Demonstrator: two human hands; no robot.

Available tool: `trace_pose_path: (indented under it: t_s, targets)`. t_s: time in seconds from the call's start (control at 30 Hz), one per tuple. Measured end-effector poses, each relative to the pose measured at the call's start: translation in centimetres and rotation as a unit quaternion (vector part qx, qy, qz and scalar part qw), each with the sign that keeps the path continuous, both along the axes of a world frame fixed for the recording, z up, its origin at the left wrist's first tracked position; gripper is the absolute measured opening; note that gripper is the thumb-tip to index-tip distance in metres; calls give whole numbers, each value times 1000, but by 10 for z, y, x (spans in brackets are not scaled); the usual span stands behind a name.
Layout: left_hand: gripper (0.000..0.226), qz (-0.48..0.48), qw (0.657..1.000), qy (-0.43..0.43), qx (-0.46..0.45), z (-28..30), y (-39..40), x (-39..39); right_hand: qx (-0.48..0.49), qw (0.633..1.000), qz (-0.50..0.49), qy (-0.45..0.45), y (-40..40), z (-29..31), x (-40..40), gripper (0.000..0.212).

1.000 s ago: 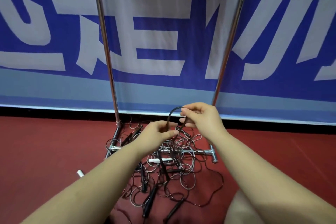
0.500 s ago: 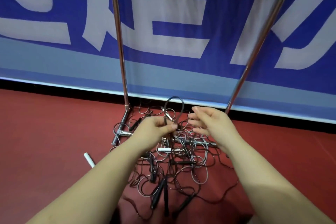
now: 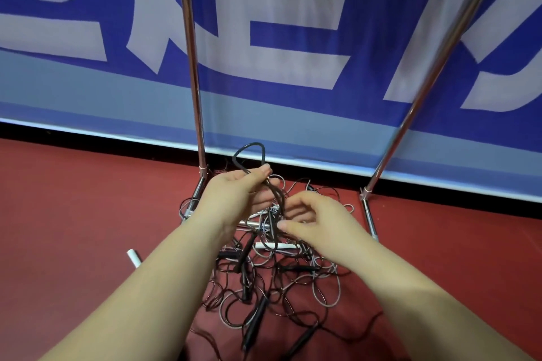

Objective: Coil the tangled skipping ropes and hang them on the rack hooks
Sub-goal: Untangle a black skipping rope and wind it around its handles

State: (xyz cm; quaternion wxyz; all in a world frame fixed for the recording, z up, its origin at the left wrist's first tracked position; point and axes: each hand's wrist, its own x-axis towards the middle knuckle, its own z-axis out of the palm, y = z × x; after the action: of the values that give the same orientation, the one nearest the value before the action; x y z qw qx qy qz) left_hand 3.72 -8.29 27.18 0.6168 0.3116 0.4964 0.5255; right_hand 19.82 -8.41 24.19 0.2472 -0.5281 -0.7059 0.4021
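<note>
Basically, a black rope loop [image 3: 249, 155] was held pinched between thumb and fingers of the left hand [image 3: 234, 199], standing up above the knuckles. Its strands ran down past the right hand [image 3: 316, 223] into the tangled pile of ropes [image 3: 272, 278] on the red floor [image 3: 73, 214], between the rack's two uprights [image 3: 190, 67]. The right hand's fingers were curled near the hanging strands, thumb and forefinger close to pinching them; actual contact could not be told.

For a clean coil, the loop should be kept fixed in the left hand while the strand is fed by the right in even turns. Slack should be pulled slowly, since black handles [image 3: 255, 319] and a white handle [image 3: 275, 245] lay snarled in the pile and would likely snag. No hooks were in view; the coil would have to be lifted higher for hanging.

Against half a second earlier: the right hand had been open and apart from the rope; it was now brought in low against the strands. The loop was raised slightly, same left-hand pinch kept. A second earlier the loop top had been gripped by the right hand.
</note>
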Motion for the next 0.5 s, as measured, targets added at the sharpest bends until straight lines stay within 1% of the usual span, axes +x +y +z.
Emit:
trace_pose_path:
  t_s: [0.13, 0.27, 0.4, 0.5]
  targets:
    - [10, -4, 1000, -31, -5, -1, 4, 13, 21, 998, -52, 23, -1, 2, 5, 17]
    - [8, -7, 997, -74, -16, -3, 4, 27, 16, 995, -84, 48, -1, 4, 12, 18]
    - [11, 8, 994, -107, -27, -5, 8, 31, -11, 993, -85, 77, 2, 7, 21, 15]
    - [14, 0, 994, -103, -24, -7, 11, 34, -67, 986, -70, 139, 4, 12, 24, 11]
